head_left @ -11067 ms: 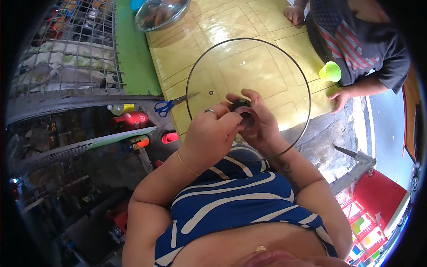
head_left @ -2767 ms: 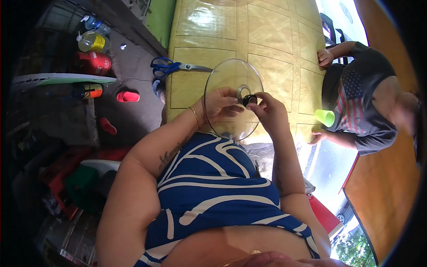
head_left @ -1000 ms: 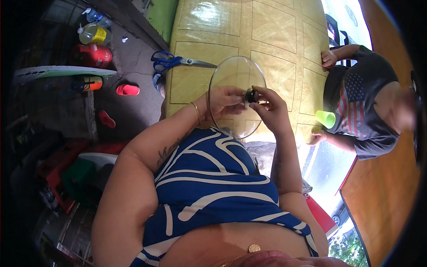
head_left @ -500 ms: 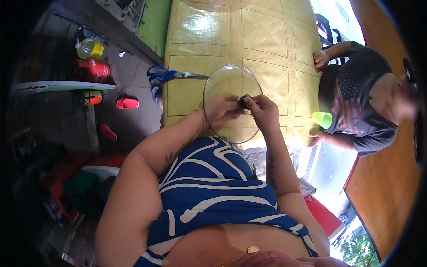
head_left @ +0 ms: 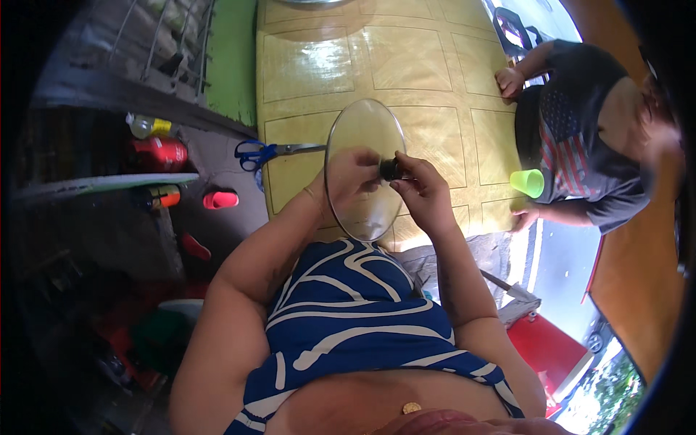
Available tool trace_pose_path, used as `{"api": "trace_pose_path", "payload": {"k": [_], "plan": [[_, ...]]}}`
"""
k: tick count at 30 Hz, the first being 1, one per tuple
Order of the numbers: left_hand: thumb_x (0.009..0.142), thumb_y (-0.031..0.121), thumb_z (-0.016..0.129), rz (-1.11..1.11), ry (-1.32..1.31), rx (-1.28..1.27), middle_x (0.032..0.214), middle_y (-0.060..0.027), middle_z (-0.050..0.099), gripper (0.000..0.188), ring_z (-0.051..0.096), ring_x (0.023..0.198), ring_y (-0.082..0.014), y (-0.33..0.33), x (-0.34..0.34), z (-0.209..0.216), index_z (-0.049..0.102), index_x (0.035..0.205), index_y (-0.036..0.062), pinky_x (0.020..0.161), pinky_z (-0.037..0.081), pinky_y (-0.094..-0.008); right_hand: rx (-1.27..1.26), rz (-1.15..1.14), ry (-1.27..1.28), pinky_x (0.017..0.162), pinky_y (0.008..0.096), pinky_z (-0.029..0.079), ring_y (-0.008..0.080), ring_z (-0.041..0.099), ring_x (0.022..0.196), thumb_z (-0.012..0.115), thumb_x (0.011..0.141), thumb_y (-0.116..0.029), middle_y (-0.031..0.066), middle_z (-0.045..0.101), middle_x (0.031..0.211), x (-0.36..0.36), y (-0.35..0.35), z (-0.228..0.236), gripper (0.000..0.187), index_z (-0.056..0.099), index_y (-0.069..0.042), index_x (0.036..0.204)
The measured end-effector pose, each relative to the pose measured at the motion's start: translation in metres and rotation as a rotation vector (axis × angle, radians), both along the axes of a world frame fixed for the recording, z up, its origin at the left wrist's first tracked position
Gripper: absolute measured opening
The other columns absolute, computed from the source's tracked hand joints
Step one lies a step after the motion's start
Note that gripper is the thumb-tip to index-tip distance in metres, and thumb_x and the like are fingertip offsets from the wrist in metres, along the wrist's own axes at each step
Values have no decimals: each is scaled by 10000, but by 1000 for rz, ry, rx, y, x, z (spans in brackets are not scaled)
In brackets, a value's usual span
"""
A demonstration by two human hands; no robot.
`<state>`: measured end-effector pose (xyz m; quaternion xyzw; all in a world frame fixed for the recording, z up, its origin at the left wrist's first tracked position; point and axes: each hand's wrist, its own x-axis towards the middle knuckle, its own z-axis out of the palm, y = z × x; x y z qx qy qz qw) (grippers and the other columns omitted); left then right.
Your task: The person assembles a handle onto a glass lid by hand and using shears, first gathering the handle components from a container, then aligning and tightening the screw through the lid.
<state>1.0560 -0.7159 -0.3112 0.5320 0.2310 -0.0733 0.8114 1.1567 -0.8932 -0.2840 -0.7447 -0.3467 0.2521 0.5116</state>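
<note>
A round clear glass lid [head_left: 366, 221] with a metal rim stands on edge, tilted, between my hands above the yellow table. My right hand [head_left: 426, 190] pinches the black knob [head_left: 390, 169] at the lid's centre. On the other face of the glass is my left hand [head_left: 351, 174], seen through it. Its bent fingers meet near the base of the knob; what they grip there is hidden. Left of the lid, blue-handled scissors [head_left: 255, 154] lie at the table's edge, blades pointing toward the lid.
The table [head_left: 428, 101] has a patterned yellow cover. A light green cup [head_left: 527, 183] stands at its right side, near a person in a dark shirt [head_left: 580, 138]. Part of a round metal thing [head_left: 312, 1] shows at the far edge. Bottles and red shoes [head_left: 220, 200] are at left.
The lid has turned more edge-on, its knob now facing right. Both hands stay at its centre. The view has shifted, bringing the metal thing at the far edge into sight.
</note>
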Motion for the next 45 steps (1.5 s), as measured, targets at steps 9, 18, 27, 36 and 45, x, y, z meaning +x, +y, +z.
{"api": "trace_pose_path", "payload": {"k": [9,18,27,36,45], "plan": [[842,70,670,-140,-167,1080,843,-183,670,86,657,777,-343,-19,12,81,665,917,28,695,515,-412,544,30,1159,1024,410,501,274,603,1189,671,954,-212,182,583,1335,-8,-6,-28,588,452,43,1437],[802,0,656,-312,-485,1386,880,-166,663,139,634,828,-388,-37,2,104,664,936,36,712,510,-461,709,193,1424,1136,482,395,309,516,1321,583,1006,-312,173,508,1432,-20,-12,-25,635,362,20,1501],[815,6,680,-355,-372,1518,928,-169,662,201,629,844,-392,-45,-3,115,660,1012,38,740,516,-451,727,165,1446,1059,416,480,239,603,1207,555,1022,-252,98,579,1352,-25,-14,-28,496,449,-43,1459],[801,5,673,-389,-466,1588,925,-164,662,218,622,897,-381,-46,5,117,669,1015,51,766,503,-459,697,90,1480,1007,377,514,201,623,1175,570,993,-174,83,601,1335,-29,-15,-16,469,483,-68,1441],[798,9,654,-371,-291,1709,859,-136,634,177,597,848,-380,-43,2,117,667,963,71,761,488,-470,633,115,1415,985,363,524,207,625,1167,563,1005,-219,75,602,1312,-28,-13,-14,461,494,-72,1436]]}}
